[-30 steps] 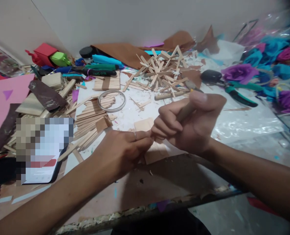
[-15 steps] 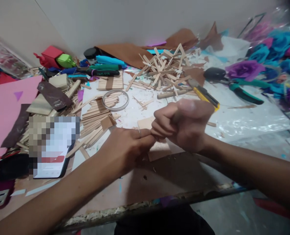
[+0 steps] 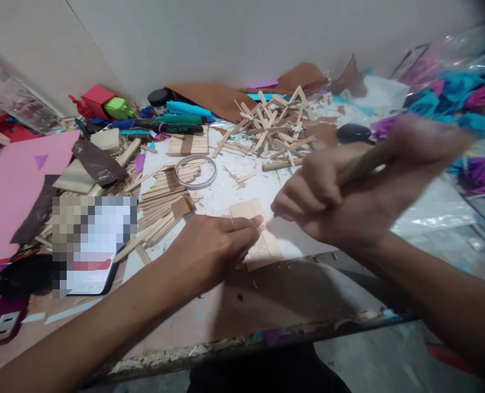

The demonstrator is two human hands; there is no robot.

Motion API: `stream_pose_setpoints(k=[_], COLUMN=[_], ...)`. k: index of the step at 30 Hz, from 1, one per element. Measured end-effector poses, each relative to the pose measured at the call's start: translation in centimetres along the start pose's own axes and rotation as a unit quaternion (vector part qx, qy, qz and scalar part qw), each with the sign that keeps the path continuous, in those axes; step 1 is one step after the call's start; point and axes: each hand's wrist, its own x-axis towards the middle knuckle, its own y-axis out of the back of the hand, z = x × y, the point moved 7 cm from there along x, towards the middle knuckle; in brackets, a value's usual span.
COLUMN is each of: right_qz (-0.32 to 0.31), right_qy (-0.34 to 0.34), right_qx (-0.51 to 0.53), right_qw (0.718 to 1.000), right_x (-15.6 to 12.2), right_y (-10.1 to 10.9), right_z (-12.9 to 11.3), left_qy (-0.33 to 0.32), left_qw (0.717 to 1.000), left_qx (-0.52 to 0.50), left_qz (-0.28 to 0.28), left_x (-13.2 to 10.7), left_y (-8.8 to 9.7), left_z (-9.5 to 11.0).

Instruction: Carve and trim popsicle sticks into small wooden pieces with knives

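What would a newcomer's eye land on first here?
Probably the blurred right hand right of centre, closed around a brown tool, beside the left hand, whose fingers touch a pale wood piece near the table's front edge. Next, likely the tangled heap of sticks at the back, and the vivid blue, pink and purple flowers at far right.

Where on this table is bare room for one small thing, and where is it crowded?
The barest patch is the brown table front, between the left forearm, the wood piece and the near edge. A smaller, littered one is white paper between the wood piece and the stick heap. Around the phone it is crowded.
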Motion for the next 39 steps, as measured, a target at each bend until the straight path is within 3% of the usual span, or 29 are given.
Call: stream_pose_setpoints(k=[9,15,21,26,39], right_qz=[-0.018,-0.054,-0.048,-0.032,-0.116], right_qy=[-0.018,-0.055,-0.109,-0.114,-0.072], right_qx=[0.063,0.061,0.053,0.063,0.0], right_qw=[0.998,0.995,0.991,0.991,0.991], right_x=[0.6,0.2,-0.2,-0.2,-0.1], right_y=[0.5,0.2,0.0,0.0,-0.9], right_z=[3.4,3.5,4.0,4.2,3.7], left_qy=[0.002,0.012,0.014,0.018,0.024], left_qw=[0.998,0.997,0.995,0.996,0.993], left_qx=[-0.037,-0.062,-0.088,-0.078,-0.09], left_qz=[-0.042,-0.033,-0.041,-0.05,-0.069], left_x=[0.2,0.0,0.0,0.2,0.2], left_y=[0.7,0.6,0.5,0.7,0.4], left_z=[-0.7,-1.0,-1.0,-0.8,-0.9])
